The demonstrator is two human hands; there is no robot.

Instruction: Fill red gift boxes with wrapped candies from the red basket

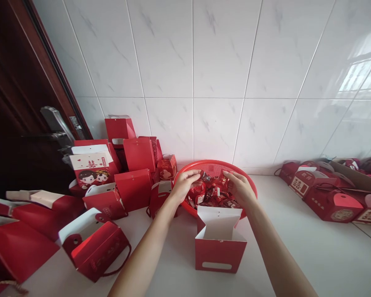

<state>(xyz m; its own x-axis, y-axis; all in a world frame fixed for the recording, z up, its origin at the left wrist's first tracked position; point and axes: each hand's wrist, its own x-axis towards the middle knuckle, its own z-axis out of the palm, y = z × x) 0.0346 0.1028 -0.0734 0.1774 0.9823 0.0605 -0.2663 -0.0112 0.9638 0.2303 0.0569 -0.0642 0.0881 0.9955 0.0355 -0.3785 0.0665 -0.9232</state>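
Observation:
A red plastic basket (250,181) with meshed sides holds a heap of wrapped candies (212,194), mostly red and some dark. Over its left part, my left hand (187,183) pinches a dark-wrapped candy (205,177) between thumb and fingers. My right hand (239,187) is at the basket's right side, its thumb and fingertips closed on a red-wrapped candy (224,180). In front of the basket, between my forearms, stands a red gift box (221,253) with its flaps up, a white inside and a slot low on the near face.
Several open red boxes crowd the left side, among them a tipped box with a cord handle (100,247) and a box with cartoon faces (94,169). Closed red boxes (330,204) stand at the right beside a cardboard carton (352,175). Behind rises a tiled wall (218,53); a dark door (15,82) is at left.

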